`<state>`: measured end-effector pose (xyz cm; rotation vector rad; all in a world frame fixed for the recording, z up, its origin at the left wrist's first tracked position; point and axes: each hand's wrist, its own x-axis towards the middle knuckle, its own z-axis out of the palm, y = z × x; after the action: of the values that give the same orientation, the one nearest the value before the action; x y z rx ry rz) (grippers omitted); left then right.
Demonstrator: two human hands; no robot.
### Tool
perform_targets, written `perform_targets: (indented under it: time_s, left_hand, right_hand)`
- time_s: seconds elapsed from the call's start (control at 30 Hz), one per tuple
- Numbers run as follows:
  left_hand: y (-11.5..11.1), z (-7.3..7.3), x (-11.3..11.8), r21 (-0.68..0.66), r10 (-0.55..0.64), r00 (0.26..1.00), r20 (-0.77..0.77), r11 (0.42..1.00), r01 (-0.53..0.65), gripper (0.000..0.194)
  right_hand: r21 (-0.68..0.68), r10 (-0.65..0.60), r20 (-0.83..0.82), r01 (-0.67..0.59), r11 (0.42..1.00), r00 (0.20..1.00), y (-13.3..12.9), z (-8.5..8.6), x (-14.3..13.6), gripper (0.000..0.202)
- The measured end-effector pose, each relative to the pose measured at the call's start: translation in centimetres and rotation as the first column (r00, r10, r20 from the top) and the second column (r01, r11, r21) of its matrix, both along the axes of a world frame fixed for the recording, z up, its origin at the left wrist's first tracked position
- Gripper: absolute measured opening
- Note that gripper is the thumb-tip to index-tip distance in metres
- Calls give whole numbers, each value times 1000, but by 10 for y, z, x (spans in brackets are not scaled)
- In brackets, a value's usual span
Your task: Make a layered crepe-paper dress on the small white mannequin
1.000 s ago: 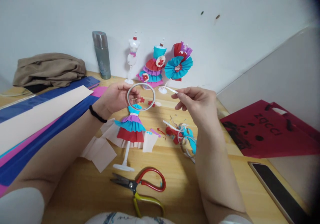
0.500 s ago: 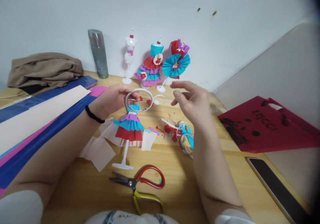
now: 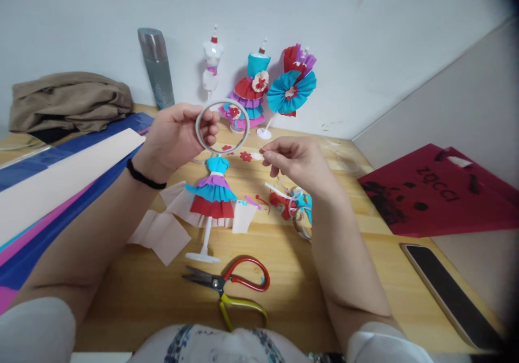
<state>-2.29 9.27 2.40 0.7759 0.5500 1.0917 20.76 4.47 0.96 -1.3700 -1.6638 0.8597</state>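
My left hand (image 3: 176,136) is closed on a narrow roll of white tape (image 3: 246,129), held upright above the table with fingertips inside the ring. To its right, my right hand (image 3: 302,163) has thumb and fingers pinched together; whatever is between them is too small to make out. Below the roll stands a small dress form (image 3: 214,195) in a layered crepe-paper dress of blue, purple and red. Red paper flowers (image 3: 245,157) lie behind it. Pale pink crepe paper (image 3: 160,236) is spread around its base. Scissors (image 3: 219,283) with red and yellow handles lie open in front.
Three more dress forms stand by the wall: a bare one (image 3: 212,54), one in a tiered dress (image 3: 259,65) and one with a blue fan (image 3: 291,93). A bottle (image 3: 157,71), brown cloth (image 3: 68,100), paper scraps (image 3: 284,203), red bag (image 3: 438,195) and phone (image 3: 446,292) surround them.
My left hand has raised the tape roll a little. My right hand has moved left and its spread fingers have closed into a pinch. The view has tilted slightly down.
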Motion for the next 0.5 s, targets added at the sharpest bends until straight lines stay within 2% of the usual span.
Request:
perform_targets:
  time_s: [0.13,0.2,0.27,0.33,0.4,0.43,0.47,0.5]
  left_hand:
    - [-3,8,-3,-1,71,991,110,997,-72,39]
    - [-3,10,-4,-3,83,990,112,997,-83,37]
    - [-3,9,-4,-11,68,994,89,998,-67,34]
    - [-3,7,-3,-31,31,998,62,999,-29,32]
    - [-1,5,-2,-52,5,999,42,999,-3,30]
    - [-1,4,-2,-57,2,999,35,998,0,30]
    - [0,2,-2,-58,3,1000,30,998,-2,31]
    - [0,2,-2,-56,5,1000,29,998,-3,31]
  right_hand:
    - [-52,13,41,-11,999,999,3,-6,-1,10]
    - [-7,-26,59,27,1000,998,1,-5,1,4]
    - [77,-93,95,86,993,991,-3,-1,2,10]
    - [111,-86,164,68,991,983,-11,7,2,5]
    - [33,95,251,-106,994,963,-23,13,-2,10]
    - [-11,218,314,-227,974,924,-30,15,-4,13]
    - [-51,342,385,-350,935,857,-37,14,-8,17]
    - [-115,482,447,-485,867,754,-45,11,-11,19]
